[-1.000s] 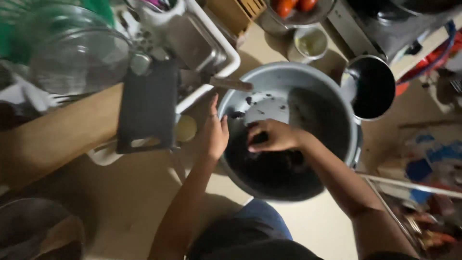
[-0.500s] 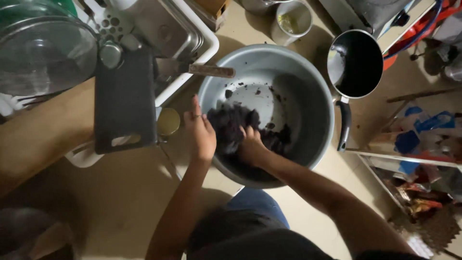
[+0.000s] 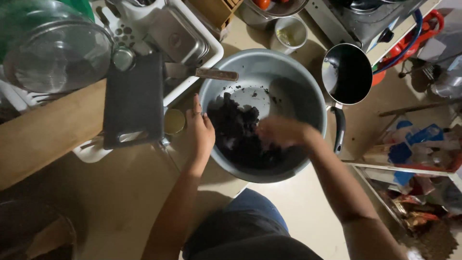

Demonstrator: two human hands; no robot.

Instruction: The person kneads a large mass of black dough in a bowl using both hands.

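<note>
Left hand (image 3: 199, 132) flat on basin (image 3: 288, 65) rim; right hand (image 3: 279, 131) blurred in dark mass (image 3: 238, 127).

basin (image 3: 288, 67): grey | contents (image 3: 240, 135): black | cutting board (image 3: 134, 101): dark grey | pan (image 3: 349, 72): black

Blur, crops and hidden parts around the basin

Right hand (image 3: 281, 131) motion-blurred, fingers and grip unreadable. Left hand (image 3: 199, 132) palm hidden against grey basin (image 3: 293, 72) rim. Glass bowl (image 3: 53, 48) cut by left edge. Dark clump (image 3: 240, 135) too dim to identify. Shelf clutter (image 3: 418, 159) indistinct.
</note>
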